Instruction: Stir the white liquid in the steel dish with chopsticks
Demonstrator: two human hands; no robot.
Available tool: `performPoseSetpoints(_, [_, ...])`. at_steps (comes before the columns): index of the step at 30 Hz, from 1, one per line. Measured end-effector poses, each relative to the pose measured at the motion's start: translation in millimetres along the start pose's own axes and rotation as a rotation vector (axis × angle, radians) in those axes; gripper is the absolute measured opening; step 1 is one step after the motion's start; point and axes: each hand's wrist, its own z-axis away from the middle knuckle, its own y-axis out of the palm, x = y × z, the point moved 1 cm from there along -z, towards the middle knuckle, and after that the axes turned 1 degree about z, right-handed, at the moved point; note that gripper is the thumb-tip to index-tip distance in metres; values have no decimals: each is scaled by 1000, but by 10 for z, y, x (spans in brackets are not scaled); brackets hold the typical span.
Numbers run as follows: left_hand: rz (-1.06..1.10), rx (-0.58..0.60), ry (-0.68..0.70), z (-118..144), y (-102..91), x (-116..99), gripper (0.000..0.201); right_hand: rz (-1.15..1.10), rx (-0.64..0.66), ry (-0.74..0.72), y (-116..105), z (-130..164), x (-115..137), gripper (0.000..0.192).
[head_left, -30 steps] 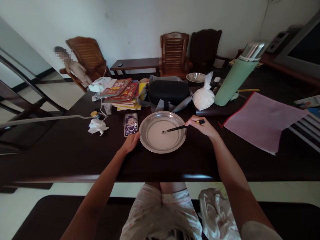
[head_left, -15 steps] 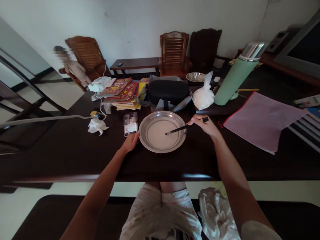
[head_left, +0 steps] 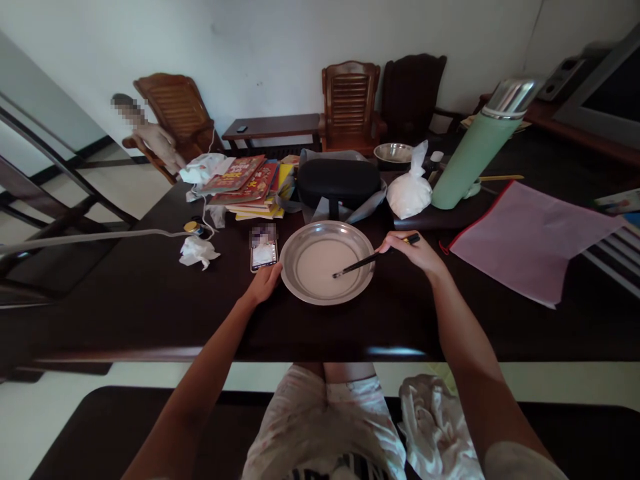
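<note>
A round stainless-steel basin (head_left: 327,297) stands on the dark table in front of me, with a whitish, smooth-looking content (head_left: 325,260) in its bottom. My left hand (head_left: 266,281) is closed at the basin's left rim, thumb on the edge; its other fingers are partly hidden. From the right, my right hand (head_left: 406,247) grips black chopsticks (head_left: 363,262) with a gold band near the upper end. They slant down to the left over the rim, and their tips touch the whitish content. Just beyond my left hand lies a phone (head_left: 264,253) with its screen lit.
Behind the basin sit a black case (head_left: 339,181), a tied bag of white powder (head_left: 410,195) and a green thermos (head_left: 475,157). Books (head_left: 245,183) and crumpled tissue (head_left: 199,251) lie left, a pink mesh pouch (head_left: 520,237) right. Another person (head_left: 156,140) is by a chair.
The chopstick tips have shifted slightly toward the near side of the basin. My left hand keeps its place at the rim. The whole view has moved a little.
</note>
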Motion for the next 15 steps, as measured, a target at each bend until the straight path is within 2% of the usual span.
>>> performPoseSetpoints(3, [2,3,4,0,-1,2,72,4,109,10,87,-15,-2,37])
performPoseSetpoints(5, [4,9,5,1,-3,3,71,21,118,-14,116,-30,-19,37])
performPoseSetpoints(9, [8,16,-3,-1,1,19,72,50,-31,-49,14,-17,-38,37])
performPoseSetpoints(11, [15,21,-7,-2,7,28,72,27,-60,-39,-35,4,-27,38])
performPoseSetpoints(15, [10,15,-2,0,8,24,72,22,72,18,41,4,-6,39])
